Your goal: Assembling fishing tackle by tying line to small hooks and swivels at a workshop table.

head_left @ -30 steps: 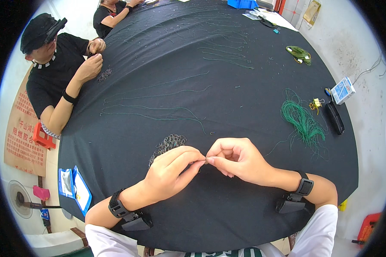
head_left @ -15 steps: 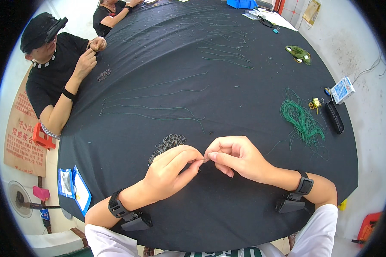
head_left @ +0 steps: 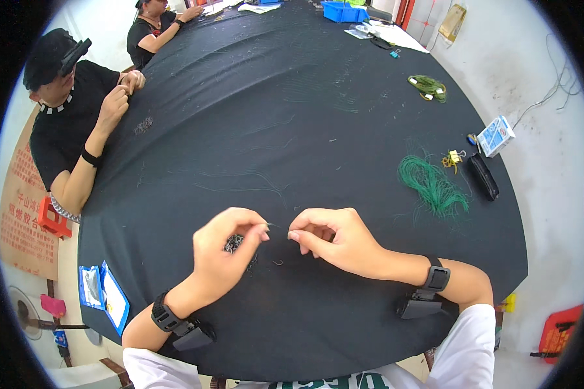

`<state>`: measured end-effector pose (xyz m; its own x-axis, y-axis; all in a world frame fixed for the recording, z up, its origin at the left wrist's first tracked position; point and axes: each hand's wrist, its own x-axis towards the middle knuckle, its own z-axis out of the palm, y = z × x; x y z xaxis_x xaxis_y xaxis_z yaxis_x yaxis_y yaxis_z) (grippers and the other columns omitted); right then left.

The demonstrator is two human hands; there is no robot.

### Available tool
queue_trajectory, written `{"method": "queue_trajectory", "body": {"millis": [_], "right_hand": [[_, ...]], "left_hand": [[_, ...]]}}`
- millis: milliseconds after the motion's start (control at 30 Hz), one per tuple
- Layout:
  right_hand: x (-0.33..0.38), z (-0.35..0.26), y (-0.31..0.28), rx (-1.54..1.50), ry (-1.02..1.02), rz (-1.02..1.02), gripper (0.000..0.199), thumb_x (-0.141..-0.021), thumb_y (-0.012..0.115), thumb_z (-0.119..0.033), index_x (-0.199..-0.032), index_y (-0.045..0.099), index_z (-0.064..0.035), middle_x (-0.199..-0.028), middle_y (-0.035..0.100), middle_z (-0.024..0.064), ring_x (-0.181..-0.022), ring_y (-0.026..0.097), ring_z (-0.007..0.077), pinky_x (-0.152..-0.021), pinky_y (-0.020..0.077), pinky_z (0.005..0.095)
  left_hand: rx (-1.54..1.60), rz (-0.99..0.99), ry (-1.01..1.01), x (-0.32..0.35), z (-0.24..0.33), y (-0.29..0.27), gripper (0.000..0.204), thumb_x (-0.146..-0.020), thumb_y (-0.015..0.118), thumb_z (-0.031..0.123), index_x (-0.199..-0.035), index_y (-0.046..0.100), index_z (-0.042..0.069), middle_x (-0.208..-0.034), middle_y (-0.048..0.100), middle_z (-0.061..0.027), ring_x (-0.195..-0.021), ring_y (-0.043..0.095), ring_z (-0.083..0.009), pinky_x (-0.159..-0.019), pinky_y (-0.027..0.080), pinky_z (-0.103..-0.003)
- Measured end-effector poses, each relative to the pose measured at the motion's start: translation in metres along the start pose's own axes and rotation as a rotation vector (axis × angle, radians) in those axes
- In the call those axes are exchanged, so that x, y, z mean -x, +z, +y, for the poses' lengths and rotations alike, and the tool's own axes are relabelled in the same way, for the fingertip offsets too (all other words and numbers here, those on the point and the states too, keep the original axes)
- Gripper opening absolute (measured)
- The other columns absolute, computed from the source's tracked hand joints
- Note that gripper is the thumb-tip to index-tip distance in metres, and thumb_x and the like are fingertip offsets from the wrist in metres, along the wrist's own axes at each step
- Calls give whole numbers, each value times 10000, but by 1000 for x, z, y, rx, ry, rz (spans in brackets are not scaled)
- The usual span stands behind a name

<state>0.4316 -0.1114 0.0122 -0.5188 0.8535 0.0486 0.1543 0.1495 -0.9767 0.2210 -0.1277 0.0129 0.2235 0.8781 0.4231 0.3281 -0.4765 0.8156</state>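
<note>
Here's the left hand [head_left: 215,249], thumb and finger pinched on a thin strand [head_left: 271,224], fine and dark, its tip poking out toward three o'clock! Facing it, the right hand [head_left: 340,243], fingertips together, on what I can't tell. A loose hook [head_left: 278,263], small and curved, lies at the left's four o'clock on the black desk [head_left: 344,324].

bright light; black fisheye rim, bowed edges; green threads [head_left: 433,186] smeared.
</note>
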Motion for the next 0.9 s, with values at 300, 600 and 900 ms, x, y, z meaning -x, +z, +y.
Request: {"method": "queue_trajectory", "body": {"millis": [300, 600, 900], "right_hand": [[12, 3, -5, 748, -489, 7, 131, -801, 635, -137, -917, 655, -80, -813, 639, 72, -774, 625, 257, -674, 507, 362], [46, -13, -69, 876, -372, 56, 317, -744, 706, -140, -1034, 605, -59, -1045, 592, 121, -993, 553, 312, -859, 466, 396], [74, 20, -119, 783, -139, 124, 142, -748, 693, -72, -852, 599, -57, -938, 566, 69, -938, 537, 262, -822, 438, 358]], "left_hand": [[354, 190, -229, -18, 3, -25, 123, -936, 531, 84, -943, 595, -20, -830, 622, -79, -714, 618, -128, -623, 521, -256], [358, 242, -265, -12, 9, -32, 134, -927, 552, 114, -939, 599, -11, -818, 621, -70, -691, 617, -130, -607, 517, -256], [417, 126, -300, -5, 18, -3, 133, -914, 575, 114, -937, 610, -13, -832, 639, -88, -717, 635, -136, -597, 529, -255]]}}
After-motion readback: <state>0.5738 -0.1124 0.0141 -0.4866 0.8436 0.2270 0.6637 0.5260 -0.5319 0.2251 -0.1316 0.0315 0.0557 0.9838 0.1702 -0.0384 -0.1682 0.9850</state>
